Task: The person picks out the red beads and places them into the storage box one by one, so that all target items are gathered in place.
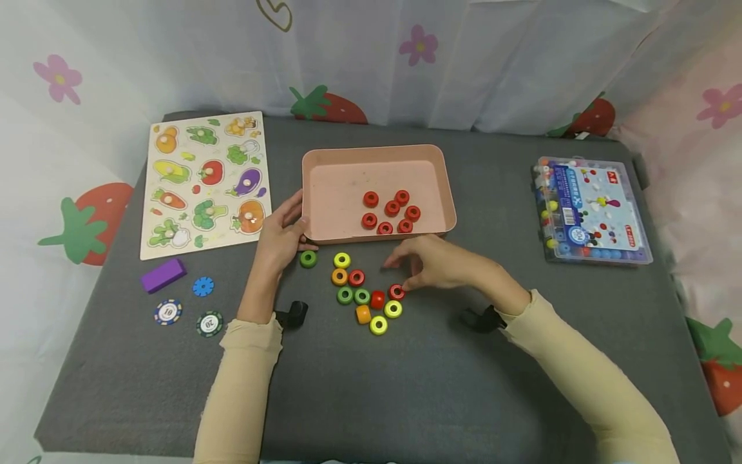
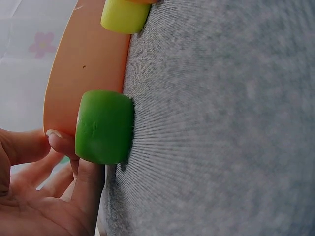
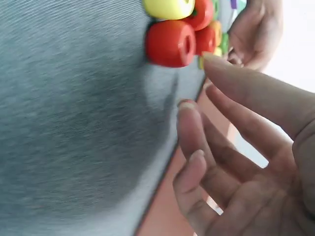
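Note:
At the left end of a pink tray (image 1: 377, 154), my left hand (image 1: 280, 233) grips its near corner, thumb and fingertips at the wall. A green bead (image 2: 104, 127) sits right beside those fingers. My right hand (image 1: 431, 263) hovers in front of the tray with fingers loosely bent and spread, nothing between them. Its thumb tip is close to a red bead (image 3: 170, 43) at the right of a loose group on the cloth. That group also has yellow beads (image 1: 379, 325), orange beads (image 1: 362, 314) and green beads (image 1: 344, 296). Several red beads (image 1: 391, 208) lie inside the tray.
A vegetable puzzle board (image 1: 223, 180) lies at the back left. Before it are a purple block (image 1: 163, 276), a blue disc (image 1: 203, 286) and two numbered chips (image 1: 209, 323). A clear plastic case (image 1: 594, 209) of coloured balls stands at the right. A printed curtain (image 1: 359, 58) borders the back.

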A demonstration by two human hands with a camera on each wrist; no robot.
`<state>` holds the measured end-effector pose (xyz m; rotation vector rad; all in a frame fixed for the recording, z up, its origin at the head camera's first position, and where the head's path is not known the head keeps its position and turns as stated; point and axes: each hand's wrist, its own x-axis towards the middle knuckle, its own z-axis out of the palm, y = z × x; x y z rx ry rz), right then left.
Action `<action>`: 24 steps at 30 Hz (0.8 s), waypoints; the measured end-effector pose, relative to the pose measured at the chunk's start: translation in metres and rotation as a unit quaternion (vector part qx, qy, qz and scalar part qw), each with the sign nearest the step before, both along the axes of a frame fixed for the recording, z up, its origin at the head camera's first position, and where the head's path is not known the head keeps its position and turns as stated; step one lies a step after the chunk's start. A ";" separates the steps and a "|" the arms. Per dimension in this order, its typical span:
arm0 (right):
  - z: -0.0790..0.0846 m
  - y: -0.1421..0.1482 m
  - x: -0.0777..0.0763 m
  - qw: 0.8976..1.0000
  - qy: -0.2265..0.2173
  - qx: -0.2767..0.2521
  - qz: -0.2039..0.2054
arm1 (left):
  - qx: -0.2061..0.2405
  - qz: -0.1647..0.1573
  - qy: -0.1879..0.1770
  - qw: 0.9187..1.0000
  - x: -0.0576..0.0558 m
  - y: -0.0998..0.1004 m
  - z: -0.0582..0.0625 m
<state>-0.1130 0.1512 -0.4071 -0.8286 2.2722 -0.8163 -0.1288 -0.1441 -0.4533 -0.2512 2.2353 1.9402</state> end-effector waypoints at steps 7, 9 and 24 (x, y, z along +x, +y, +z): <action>-0.019 0.000 0.007 0.999 -0.012 -0.022 0.035 | 0.008 0.003 0.003 1.000 0.000 -0.001 0.000; -0.023 -0.002 0.008 0.999 -0.006 -0.031 0.041 | 0.005 0.003 0.001 1.000 0.000 -0.001 0.001; -0.012 -0.003 -0.008 0.991 0.052 -0.115 -0.048 | -0.011 -0.004 -0.004 1.000 0.000 -0.001 0.001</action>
